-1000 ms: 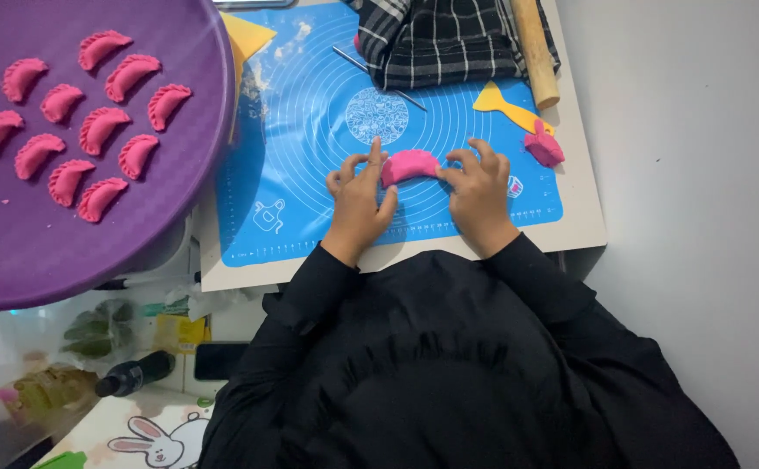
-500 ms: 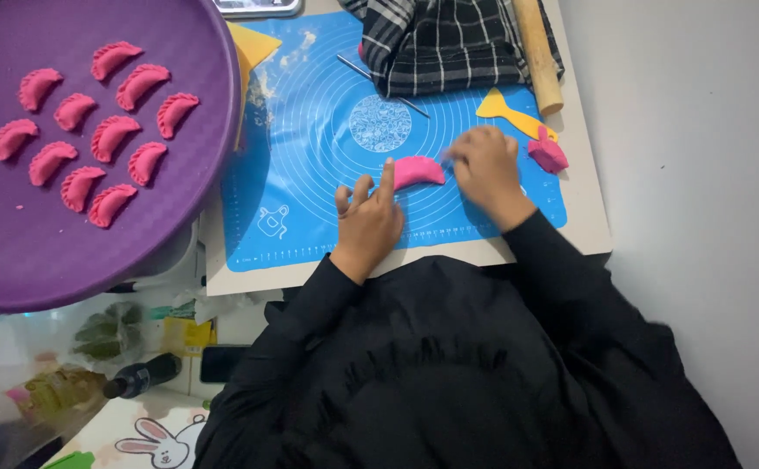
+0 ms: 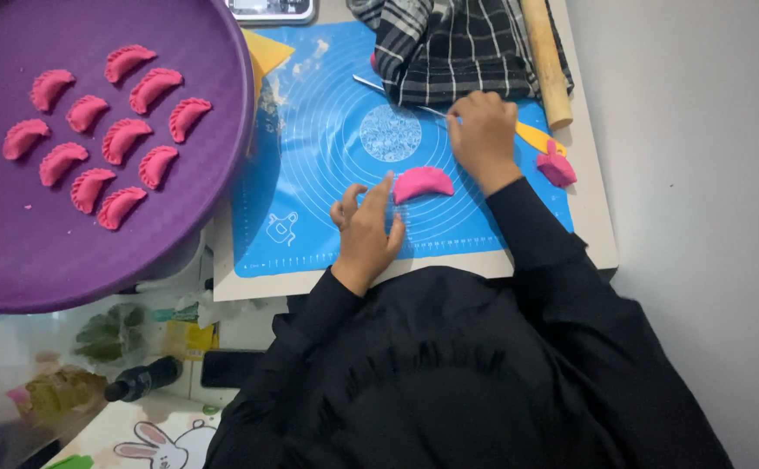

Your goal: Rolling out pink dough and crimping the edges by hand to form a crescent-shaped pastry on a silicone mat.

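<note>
Left of the blue mat (image 3: 310, 156), a purple tray (image 3: 15, 260) is holding pink dumplings (image 3: 102, 139). On the mat, the left hand (image 3: 366, 234) is resting open beside a pink dumpling (image 3: 423, 183); the right hand (image 3: 482, 135) is closing on a thin tool (image 3: 397, 95), though its grip is unclear.

Purple tray (image 3: 93, 260) and checked cloth (image 3: 458, 43) cut off by the top edge

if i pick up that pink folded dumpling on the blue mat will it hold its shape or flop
The pink dumpling looks like soft, thick dough, so it would probably sag or dent under fingers. Lying flat on the blue mat, it seems unlikely to roll. Probably light.
</note>
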